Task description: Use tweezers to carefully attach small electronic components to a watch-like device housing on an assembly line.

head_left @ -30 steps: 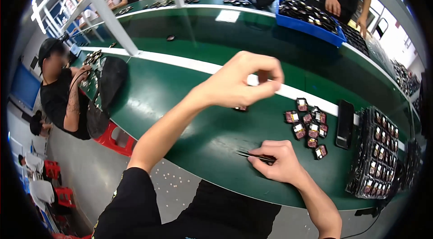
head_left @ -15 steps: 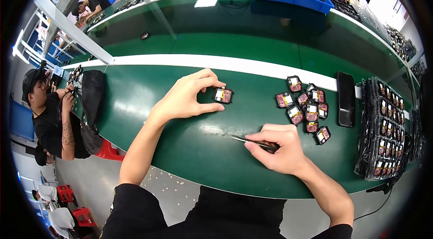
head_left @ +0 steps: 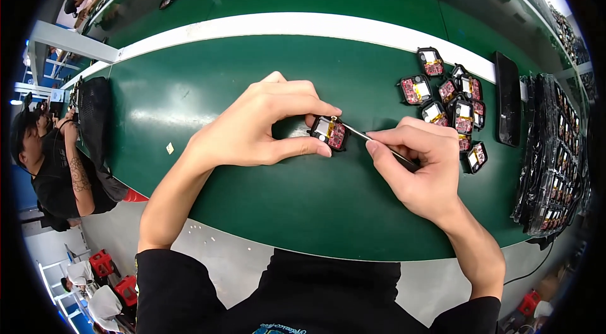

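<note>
My left hand (head_left: 259, 123) pinches a small black module with a red circuit board (head_left: 330, 132) between thumb and fingers, just above the green table (head_left: 208, 82). My right hand (head_left: 420, 167) grips thin metal tweezers (head_left: 379, 143), whose tip touches the module's right edge. A pile of several similar small modules (head_left: 451, 97) lies to the right on the table, apart from both hands.
A black phone-like slab (head_left: 507, 97) lies beyond the pile. Black trays full of modules (head_left: 552, 151) are stacked at the far right. A white stripe (head_left: 303, 23) crosses the table. A seated person (head_left: 53, 164) and a black bag (head_left: 95, 113) are at the left end.
The view has dropped closer to the table. My left hand brought the module down and toward me; my right hand lifted the tweezers off the table to the module's edge.
</note>
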The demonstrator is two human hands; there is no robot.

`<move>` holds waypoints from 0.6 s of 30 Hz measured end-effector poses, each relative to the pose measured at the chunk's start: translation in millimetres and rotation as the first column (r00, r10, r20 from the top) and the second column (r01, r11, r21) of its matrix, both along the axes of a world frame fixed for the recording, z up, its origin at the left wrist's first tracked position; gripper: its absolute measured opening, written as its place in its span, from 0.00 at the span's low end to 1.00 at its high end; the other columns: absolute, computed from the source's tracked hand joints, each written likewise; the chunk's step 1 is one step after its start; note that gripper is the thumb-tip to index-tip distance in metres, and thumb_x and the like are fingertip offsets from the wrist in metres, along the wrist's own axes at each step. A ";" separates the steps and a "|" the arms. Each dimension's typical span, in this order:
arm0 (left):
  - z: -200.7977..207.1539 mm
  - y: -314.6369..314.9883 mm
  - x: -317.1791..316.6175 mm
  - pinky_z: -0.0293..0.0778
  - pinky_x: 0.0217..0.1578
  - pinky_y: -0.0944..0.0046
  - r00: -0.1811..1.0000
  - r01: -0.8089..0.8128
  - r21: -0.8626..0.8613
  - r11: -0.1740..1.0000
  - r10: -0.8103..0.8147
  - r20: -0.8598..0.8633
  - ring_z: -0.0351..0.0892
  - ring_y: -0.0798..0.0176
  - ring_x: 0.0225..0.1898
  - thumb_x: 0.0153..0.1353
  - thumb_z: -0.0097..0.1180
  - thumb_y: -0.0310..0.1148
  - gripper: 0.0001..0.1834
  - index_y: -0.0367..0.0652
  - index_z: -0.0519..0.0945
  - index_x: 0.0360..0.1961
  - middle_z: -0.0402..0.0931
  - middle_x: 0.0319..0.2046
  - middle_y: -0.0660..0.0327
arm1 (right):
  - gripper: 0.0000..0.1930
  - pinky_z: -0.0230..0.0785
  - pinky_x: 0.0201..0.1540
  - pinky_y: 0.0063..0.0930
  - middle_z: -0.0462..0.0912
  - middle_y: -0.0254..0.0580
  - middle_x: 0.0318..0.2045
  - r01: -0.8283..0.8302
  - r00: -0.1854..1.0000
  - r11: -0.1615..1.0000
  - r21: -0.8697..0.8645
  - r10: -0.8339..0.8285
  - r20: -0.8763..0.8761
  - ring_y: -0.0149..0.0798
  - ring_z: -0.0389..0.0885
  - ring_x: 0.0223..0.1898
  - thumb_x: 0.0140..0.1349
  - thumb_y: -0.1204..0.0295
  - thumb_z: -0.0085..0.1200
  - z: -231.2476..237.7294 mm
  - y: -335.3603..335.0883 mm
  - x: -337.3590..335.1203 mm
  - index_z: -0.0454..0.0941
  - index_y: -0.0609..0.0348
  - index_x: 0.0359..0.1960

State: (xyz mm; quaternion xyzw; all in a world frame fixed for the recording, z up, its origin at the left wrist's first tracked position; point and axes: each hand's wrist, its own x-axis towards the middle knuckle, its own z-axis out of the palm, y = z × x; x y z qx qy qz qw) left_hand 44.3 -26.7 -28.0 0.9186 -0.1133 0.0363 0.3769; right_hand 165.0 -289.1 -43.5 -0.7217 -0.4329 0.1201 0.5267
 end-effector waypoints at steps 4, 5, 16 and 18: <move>0.3 1.3 1.1 0.66 0.47 0.61 1.000 -0.003 0.007 1.000 0.003 -0.021 0.82 0.63 0.38 0.55 0.85 0.40 0.29 0.45 0.93 0.58 0.87 0.35 0.65 | 0.03 0.55 0.20 0.25 0.79 0.34 0.18 0.005 0.999 1.000 -0.024 -0.004 0.041 0.24 0.71 0.16 0.60 0.83 0.71 -2.1 2.4 0.1 0.92 0.67 0.36; -0.8 1.4 0.9 0.66 0.47 0.61 1.000 -0.007 -0.002 1.000 0.007 -0.028 0.82 0.63 0.38 0.55 0.85 0.40 0.29 0.45 0.93 0.58 0.87 0.35 0.65 | 0.04 0.55 0.19 0.24 0.79 0.34 0.18 0.005 0.998 1.000 -0.019 -0.004 0.057 0.23 0.71 0.15 0.60 0.83 0.71 -1.8 2.5 0.1 0.92 0.67 0.36; -1.3 1.7 2.4 0.68 0.47 0.61 1.000 -0.001 0.007 1.000 0.001 -0.022 0.83 0.62 0.36 0.54 0.85 0.41 0.28 0.43 0.94 0.56 0.87 0.34 0.64 | 0.03 0.54 0.18 0.24 0.79 0.33 0.18 0.021 0.998 0.999 -0.050 -0.018 0.066 0.23 0.70 0.14 0.59 0.83 0.71 -4.2 1.7 -0.5 0.92 0.66 0.35; -1.7 2.1 2.3 0.67 0.47 0.60 1.000 0.001 0.009 1.000 -0.001 -0.023 0.83 0.61 0.36 0.54 0.85 0.41 0.28 0.43 0.94 0.56 0.87 0.34 0.64 | 0.03 0.54 0.18 0.24 0.79 0.34 0.18 0.016 0.997 0.999 -0.052 -0.012 0.078 0.23 0.71 0.14 0.59 0.83 0.71 -3.4 2.3 -0.3 0.92 0.66 0.35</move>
